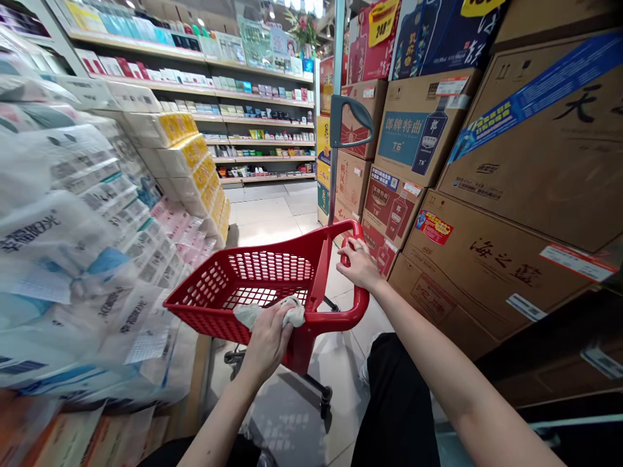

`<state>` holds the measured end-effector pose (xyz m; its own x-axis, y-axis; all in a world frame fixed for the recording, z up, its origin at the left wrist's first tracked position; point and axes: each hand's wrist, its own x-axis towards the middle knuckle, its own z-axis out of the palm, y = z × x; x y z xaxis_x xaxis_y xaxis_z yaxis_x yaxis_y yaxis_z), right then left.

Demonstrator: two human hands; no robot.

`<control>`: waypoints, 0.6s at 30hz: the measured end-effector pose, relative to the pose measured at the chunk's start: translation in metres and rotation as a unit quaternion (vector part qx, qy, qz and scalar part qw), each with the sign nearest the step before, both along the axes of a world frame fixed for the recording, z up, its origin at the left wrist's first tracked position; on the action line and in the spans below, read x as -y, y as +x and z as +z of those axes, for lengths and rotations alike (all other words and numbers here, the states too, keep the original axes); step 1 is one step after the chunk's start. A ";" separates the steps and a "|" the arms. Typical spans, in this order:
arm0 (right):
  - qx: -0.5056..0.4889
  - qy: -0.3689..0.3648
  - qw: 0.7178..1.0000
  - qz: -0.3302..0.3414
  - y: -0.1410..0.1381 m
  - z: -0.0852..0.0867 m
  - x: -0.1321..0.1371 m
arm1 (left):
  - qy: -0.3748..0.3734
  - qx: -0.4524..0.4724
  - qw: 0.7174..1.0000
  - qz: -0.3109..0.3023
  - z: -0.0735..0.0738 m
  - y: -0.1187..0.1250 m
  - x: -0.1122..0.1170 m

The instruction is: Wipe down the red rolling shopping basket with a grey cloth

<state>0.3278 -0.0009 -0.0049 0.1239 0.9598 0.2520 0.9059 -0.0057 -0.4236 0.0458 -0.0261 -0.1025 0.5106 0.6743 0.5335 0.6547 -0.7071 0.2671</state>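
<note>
A red plastic shopping cart (228,263) with a perforated basket stands on the floor in front of me. Its basket points to the left, and the curved red handle (363,305) is on the right. My right hand (360,263) grips the upper part of this handle, fingers curled around it. In my left hand (268,337) a whitish cloth (293,312) is bunched up and pressed on the near rim of the basket. Part of the cloth is hidden under the fingers. Between the slots of the basket the floor shows through.
Plastic-wrapped tissue packs (73,259) are piled high on the left. Stacked cardboard boxes (511,194) line the right side. Behind, shelves (263,97) hold many small packages. A grey post (335,168) with a dark handle (353,122) rises beyond the cart. Tiled floor (272,207) runs between.
</note>
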 end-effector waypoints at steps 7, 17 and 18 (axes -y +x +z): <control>0.022 -0.003 1.000 -0.018 -0.001 -0.002 -0.008 | 0.061 -0.011 0.998 0.007 0.014 0.054 0.032; 0.042 0.013 0.998 0.043 -0.008 -0.001 0.009 | 0.089 -0.024 0.996 0.006 0.018 0.069 0.022; 0.036 -0.003 0.998 0.046 -0.010 -0.001 0.013 | 0.083 -0.023 0.996 0.005 0.019 0.069 0.021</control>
